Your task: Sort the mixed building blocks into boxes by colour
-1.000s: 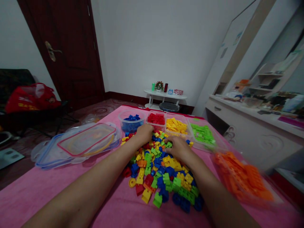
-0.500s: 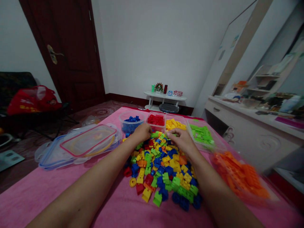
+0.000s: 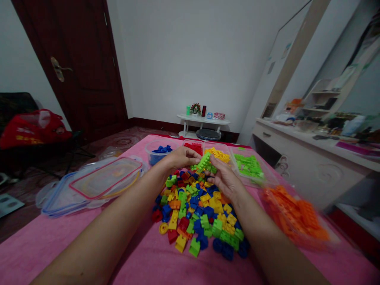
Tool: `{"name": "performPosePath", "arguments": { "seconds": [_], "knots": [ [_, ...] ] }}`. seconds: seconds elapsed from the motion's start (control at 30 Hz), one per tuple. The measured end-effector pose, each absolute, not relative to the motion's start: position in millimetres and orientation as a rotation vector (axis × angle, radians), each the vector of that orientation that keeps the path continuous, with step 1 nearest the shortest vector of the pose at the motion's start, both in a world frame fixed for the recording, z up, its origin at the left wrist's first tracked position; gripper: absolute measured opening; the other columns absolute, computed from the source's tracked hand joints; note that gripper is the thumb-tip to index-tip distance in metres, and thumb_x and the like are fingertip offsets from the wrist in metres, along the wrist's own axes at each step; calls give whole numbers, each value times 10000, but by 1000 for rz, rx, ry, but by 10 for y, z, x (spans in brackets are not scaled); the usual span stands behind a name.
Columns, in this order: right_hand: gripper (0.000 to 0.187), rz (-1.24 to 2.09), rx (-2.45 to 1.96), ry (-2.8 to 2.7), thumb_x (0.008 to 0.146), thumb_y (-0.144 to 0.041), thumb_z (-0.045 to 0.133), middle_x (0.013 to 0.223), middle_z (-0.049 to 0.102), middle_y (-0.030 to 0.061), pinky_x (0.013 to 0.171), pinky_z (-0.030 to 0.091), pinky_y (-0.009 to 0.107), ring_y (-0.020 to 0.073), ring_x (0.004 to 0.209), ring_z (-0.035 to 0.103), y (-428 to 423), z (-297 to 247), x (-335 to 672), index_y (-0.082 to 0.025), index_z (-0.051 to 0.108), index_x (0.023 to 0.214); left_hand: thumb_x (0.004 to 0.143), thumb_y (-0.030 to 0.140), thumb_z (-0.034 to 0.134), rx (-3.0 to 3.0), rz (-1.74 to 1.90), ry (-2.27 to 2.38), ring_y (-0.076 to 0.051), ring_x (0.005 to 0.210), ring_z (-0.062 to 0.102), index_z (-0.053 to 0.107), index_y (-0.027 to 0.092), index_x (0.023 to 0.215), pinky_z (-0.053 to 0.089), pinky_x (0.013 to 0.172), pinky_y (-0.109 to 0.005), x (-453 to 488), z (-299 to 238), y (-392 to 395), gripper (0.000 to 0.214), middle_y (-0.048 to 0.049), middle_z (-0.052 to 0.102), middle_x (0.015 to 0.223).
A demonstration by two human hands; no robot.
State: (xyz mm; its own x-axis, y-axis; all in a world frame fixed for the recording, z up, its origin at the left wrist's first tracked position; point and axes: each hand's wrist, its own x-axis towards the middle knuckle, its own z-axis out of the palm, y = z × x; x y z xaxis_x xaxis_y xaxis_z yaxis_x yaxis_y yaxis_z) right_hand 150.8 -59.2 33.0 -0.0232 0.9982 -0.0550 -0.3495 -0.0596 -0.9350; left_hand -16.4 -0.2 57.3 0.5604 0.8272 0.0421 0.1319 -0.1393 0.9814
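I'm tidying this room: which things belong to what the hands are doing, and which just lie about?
In use: left hand, right hand, green brick held between them, mixed brick pile, blue tub, red tub, yellow tub, green tub, orange tub.
Lying about: stacked lids, red bag, white side table, dresser.

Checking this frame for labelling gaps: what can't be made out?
Head view:
Green brick between left hand and right hand: fingers hide who grips it.
Orange bricks: blurred, shapes unclear.
Items on the small white table: too small.
Blue tub: partly behind left wrist.
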Motion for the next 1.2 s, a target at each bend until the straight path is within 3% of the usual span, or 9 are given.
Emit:
{"name": "performPosePath", "arguments": {
  "seconds": [0.2, 0.47, 0.67, 0.87, 1.03, 1.2],
  "knots": [
    [275, 1231, -1117, -1045, 669, -348, 735, 696, 546, -22, 368, 423, 141, 59, 502, 515, -578, 240, 1410, -150, 600, 803, 617, 205, 730, 1642, 745, 797, -26, 442, 433, 682, 89, 758, 320, 437, -145, -107, 547, -10, 188, 32, 575, 550],
    [196, 1518, -944, -798, 788, -304, 550, 679, 649, 33, 358, 417, 165, 93, 455, 543, -617, 360, 1419, -149, 582, 903, 654, 132, 689, 1496, 1127, 800, -40, 475, 493, 665, 89, 762, 394, 476, -146, -2, 552, -24, 119, 20, 606, 572],
    [188, 1656, -776, -743, 801, -266, 520, 680, 677, 55, 427, 509, 214, 140, 520, 626, -625, 380, 1425, -145, 575, 934, 664, 84, 638, 1516, 1149, 743, -64, 470, 533, 637, 88, 751, 450, 469, -180, 93, 507, -82, 87, 15, 603, 589],
    [160, 1635, -779, -649, 824, -230, 479, 659, 663, 38, 388, 485, 197, 125, 470, 598, -622, 388, 1425, -145, 558, 934, 690, 83, 574, 1669, 1182, 700, -89, 550, 588, 644, 98, 787, 504, 549, -217, 115, 482, -92, 121, -18, 651, 687],
    [154, 1417, -891, -547, 864, -250, 442, 614, 643, 52, 394, 462, 178, 107, 451, 561, -511, 495, 1698, -137, 546, 855, 691, 111, 575, 1896, 1363, 849, -130, 716, 629, 685, 117, 769, 502, 672, -231, 26, 488, 22, 135, -45, 690, 781],
    [218, 1000, -1170, -606, 898, -304, 389, 538, 565, 15, 491, 497, 223, 116, 474, 553, -158, 718, 2400, -175, 526, 788, 711, 152, 568, 1829, 1428, 886, -126, 712, 624, 691, 111, 822, 487, 675, -227, -87, 464, 182, 171, -51, 697, 783]
  ]
}}
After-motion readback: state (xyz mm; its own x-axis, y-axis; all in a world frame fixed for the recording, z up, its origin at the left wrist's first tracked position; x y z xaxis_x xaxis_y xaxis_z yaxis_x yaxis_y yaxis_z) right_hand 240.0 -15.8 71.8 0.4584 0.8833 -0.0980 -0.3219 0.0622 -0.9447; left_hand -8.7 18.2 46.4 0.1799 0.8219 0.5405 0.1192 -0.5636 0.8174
